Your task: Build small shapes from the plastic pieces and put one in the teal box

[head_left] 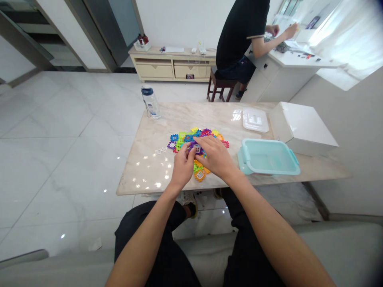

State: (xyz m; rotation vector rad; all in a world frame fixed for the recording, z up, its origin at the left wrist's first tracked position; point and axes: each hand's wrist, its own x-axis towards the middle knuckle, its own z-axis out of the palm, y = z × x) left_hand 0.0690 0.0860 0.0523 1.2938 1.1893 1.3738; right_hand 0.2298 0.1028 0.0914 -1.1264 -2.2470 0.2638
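Note:
Between my two hands is a purple plastic building tile (196, 148) with a white lattice window in its middle. My left hand (183, 165) pinches its left side with thumb and fingers. From the right, my right hand (216, 156) grips the same tile, its fingers stretched over the top edge. Beneath and around the hands spreads a pile of colourful notched tiles (181, 137) in blue, green, yellow, orange and red. An orange tile with a white window (199, 175) lies at the pile's near edge. Two loose white window pieces (160, 150) rest left of the pile.
On the marble table (143, 167) stand a water bottle (151, 104) at the far left, a teal bin (269, 157) at right, a clear lid (255, 120) and a white box (305, 123). Beyond, another person (239, 36) sits on a stool (221, 82) at a white counter (302, 59).

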